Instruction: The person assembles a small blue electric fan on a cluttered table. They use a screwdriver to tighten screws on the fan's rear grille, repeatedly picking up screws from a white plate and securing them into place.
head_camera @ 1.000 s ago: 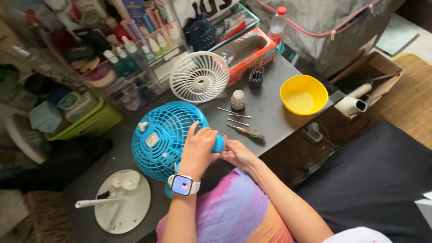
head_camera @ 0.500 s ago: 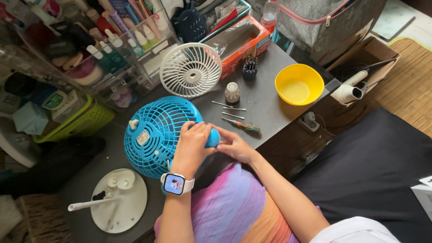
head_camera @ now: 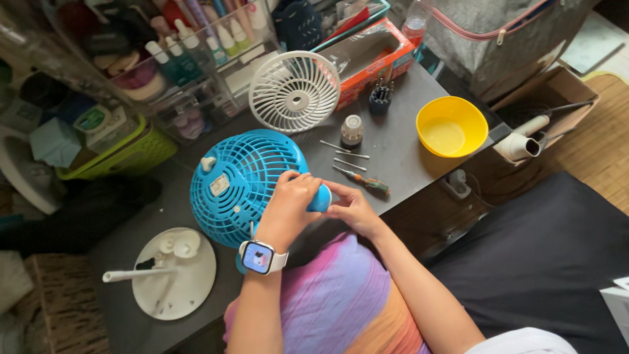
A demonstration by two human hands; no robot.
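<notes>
Blue fan (head_camera: 239, 187) still gripped, unmoved.

blue fan motor housing (head_camera: 320, 198) mostly hidden under both hands, shelf bottles (head_camera: 190, 46) blurred

left hand (head_camera: 288, 206) curled, right hand (head_camera: 350, 208) pinching

blue fan (head_camera: 239, 187) | round plastic cage with motor housing, grille-side down on table, tilted | under left hand (head_camera: 288, 210), housing end gripped between it and right hand (head_camera: 350, 208)
</notes>
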